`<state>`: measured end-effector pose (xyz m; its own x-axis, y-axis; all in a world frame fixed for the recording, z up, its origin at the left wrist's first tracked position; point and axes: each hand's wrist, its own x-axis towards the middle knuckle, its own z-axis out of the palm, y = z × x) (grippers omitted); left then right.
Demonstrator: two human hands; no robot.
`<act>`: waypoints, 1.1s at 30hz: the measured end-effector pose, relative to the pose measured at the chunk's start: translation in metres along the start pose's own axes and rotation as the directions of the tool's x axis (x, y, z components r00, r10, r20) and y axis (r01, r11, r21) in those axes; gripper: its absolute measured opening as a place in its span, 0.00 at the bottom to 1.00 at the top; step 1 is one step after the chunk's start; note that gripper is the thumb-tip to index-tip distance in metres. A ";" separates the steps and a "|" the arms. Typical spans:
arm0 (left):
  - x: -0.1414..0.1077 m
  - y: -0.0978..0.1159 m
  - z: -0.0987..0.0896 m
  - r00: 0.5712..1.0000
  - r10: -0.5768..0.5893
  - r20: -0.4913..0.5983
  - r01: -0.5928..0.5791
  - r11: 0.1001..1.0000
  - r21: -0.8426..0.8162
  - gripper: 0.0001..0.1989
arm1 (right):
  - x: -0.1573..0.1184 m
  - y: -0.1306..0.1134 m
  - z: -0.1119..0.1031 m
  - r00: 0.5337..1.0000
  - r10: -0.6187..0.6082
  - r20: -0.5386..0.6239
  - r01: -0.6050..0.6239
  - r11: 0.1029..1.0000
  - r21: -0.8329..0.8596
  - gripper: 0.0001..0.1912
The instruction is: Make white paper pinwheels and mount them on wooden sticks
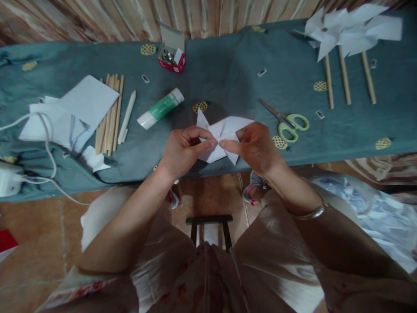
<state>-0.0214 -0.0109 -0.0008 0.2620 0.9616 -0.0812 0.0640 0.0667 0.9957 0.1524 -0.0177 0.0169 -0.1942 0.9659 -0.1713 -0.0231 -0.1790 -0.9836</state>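
Observation:
A white paper pinwheel shape (228, 129) with folded, pointed blades is held between my two hands over the table's front edge. My left hand (187, 150) pinches it near the centre from the left, thumb and fingertips closed on the paper. From the right, my right hand (256, 145) grips it too, its thumb tip meeting the left thumb at the centre. Green-handled scissors (288, 124) lie just right of my right hand. A green and white glue stick (161, 108) rests up and left of my left hand.
Wooden sticks (110, 115), a white pen (127, 116) and white paper sheets (89, 100) lie at the left, beside a white cable (48, 148). A red box of small metal pieces (171, 61) stands at the back. Finished pinwheels (345, 32) on sticks lie back right.

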 end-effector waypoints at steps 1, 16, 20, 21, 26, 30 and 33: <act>0.000 0.000 0.000 1.000 -0.002 -0.001 0.002 1.000 0.007 0.04 | 0.000 0.001 0.000 1.000 0.002 -0.009 -0.002 1.000 0.003 0.09; -0.001 -0.005 0.002 1.000 -0.022 -0.017 0.022 1.000 0.015 0.05 | 0.000 0.006 0.000 0.998 0.013 -0.064 -0.011 0.999 0.033 0.10; -0.001 -0.005 0.003 0.998 -0.041 -0.043 0.041 0.999 -0.002 0.05 | 0.000 0.007 0.000 0.997 0.030 -0.067 -0.026 0.998 0.057 0.08; -0.002 -0.005 0.004 0.997 -0.047 -0.054 0.046 0.999 -0.011 0.05 | 0.000 0.007 0.000 0.997 0.035 -0.073 -0.030 0.997 0.066 0.09; -0.003 -0.005 0.006 0.994 -0.052 -0.099 0.052 0.999 0.001 0.04 | -0.001 0.008 0.000 0.992 0.070 -0.106 -0.062 0.996 0.071 0.10; -0.003 -0.006 0.006 0.994 -0.021 -0.103 0.025 0.999 0.038 0.03 | -0.001 0.008 0.001 0.989 0.084 -0.122 -0.073 0.993 0.094 0.13; -0.002 -0.006 0.006 0.994 0.008 -0.108 0.001 0.997 0.081 0.03 | -0.001 0.008 0.001 0.988 0.084 -0.127 -0.072 0.993 0.094 0.17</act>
<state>-0.0167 -0.0151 -0.0070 0.1573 0.9852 -0.0684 0.1425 0.0459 0.9887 0.1518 -0.0204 0.0089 -0.0689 0.9635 -0.2588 -0.1012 -0.2648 -0.9590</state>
